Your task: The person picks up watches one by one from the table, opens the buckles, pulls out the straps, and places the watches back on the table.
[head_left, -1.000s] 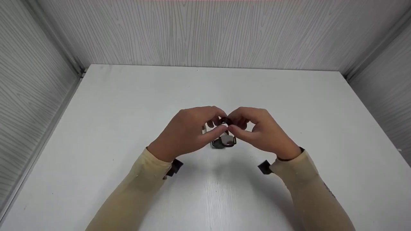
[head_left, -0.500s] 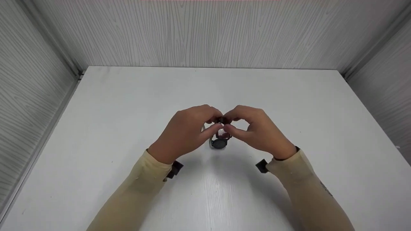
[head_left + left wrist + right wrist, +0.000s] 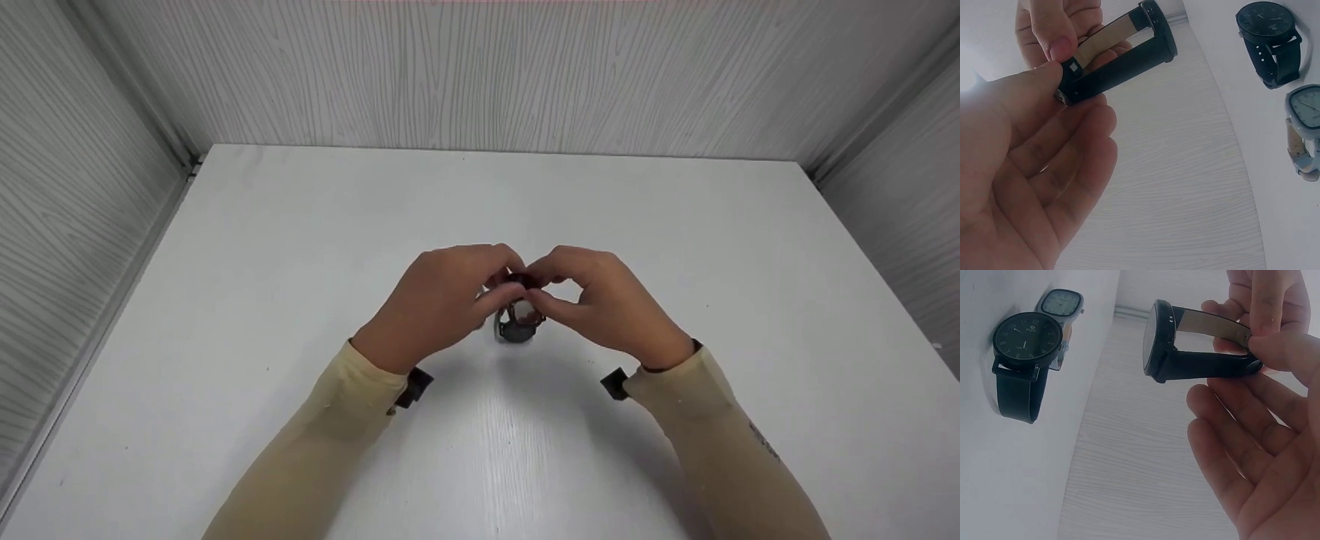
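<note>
While left hand [image 3: 439, 304] and right hand [image 3: 604, 300] meet above the table [image 3: 480, 202] in the head view, the left wrist view shows both pinching a black watch [image 3: 1123, 70] by its strap. The right wrist view has a round watch [image 3: 1027, 340] below, right of a pale watch [image 3: 1062, 302].

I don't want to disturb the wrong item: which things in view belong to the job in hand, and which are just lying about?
In the job:
held watch, dark-strapped
left hand and right hand, both pinching its strap

Seemingly just lying about:
black watch, on the white table, untouched
pale squarish watch, beside it, untouched
</note>
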`<control>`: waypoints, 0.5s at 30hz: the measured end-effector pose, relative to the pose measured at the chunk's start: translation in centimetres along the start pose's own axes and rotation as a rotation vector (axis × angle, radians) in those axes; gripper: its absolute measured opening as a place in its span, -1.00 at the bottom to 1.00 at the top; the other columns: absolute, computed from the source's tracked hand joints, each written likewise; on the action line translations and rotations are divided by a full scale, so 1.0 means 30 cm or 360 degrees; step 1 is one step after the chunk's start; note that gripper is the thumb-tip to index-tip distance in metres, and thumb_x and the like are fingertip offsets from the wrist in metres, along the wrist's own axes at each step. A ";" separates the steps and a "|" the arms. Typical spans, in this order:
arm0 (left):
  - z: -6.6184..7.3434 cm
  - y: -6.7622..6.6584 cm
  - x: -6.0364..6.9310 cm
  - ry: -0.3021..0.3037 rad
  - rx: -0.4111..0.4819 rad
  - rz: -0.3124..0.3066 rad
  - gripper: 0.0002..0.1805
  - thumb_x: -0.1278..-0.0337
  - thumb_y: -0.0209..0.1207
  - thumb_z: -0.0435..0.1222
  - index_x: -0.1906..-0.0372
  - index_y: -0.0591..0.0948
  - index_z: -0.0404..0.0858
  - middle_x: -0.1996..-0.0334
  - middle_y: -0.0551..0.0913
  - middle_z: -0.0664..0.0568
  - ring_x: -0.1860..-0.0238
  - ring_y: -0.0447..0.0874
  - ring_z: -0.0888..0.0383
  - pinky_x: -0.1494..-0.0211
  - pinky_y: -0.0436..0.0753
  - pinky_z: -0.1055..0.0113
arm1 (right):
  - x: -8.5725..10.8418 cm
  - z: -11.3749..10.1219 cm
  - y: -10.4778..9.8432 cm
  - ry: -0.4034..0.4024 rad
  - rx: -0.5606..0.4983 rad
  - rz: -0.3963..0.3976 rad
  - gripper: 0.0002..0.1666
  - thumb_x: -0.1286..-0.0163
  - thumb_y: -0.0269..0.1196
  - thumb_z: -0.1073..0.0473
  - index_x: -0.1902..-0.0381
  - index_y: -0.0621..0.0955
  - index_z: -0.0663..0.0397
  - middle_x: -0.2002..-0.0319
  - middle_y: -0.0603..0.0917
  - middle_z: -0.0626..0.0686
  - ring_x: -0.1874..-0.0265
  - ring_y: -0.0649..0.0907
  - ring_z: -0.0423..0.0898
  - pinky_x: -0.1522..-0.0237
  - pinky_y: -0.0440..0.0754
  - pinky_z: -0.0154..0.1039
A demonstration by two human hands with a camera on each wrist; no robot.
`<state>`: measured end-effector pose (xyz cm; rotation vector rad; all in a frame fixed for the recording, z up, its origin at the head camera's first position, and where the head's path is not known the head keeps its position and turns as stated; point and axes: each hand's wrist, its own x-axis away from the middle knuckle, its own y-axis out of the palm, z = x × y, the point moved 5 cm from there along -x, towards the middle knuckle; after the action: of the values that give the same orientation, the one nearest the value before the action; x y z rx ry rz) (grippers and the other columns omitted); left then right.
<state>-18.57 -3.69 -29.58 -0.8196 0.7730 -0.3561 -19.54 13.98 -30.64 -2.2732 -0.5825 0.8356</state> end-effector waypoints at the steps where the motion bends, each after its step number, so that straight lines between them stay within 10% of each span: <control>1: 0.000 0.000 0.000 -0.0003 -0.0005 -0.0006 -0.83 -0.40 0.30 -0.17 0.04 0.70 -0.12 0.23 0.75 0.21 0.25 0.68 0.35 0.22 0.61 0.42 | 0.001 0.000 -0.001 -0.0001 0.0013 0.0000 -0.78 -0.42 0.38 0.25 0.04 0.76 -0.14 0.17 0.74 -0.30 0.15 0.70 -0.30 0.01 0.65 -0.26; 15: 0.018 -0.009 -0.001 0.0092 -0.0036 0.0065 -0.87 -0.38 0.32 -0.23 0.07 0.71 -0.16 0.20 0.75 0.18 0.19 0.69 0.29 0.15 0.63 0.41 | 0.007 -0.001 -0.006 -0.0042 0.0086 0.0038 -0.81 -0.41 0.40 0.20 0.06 0.75 -0.16 0.20 0.72 -0.30 0.18 0.69 -0.32 0.03 0.65 -0.28</control>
<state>-18.20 -3.58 -29.12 -0.8162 0.8477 -0.3365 -19.40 14.21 -30.59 -2.2273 -0.5394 0.8836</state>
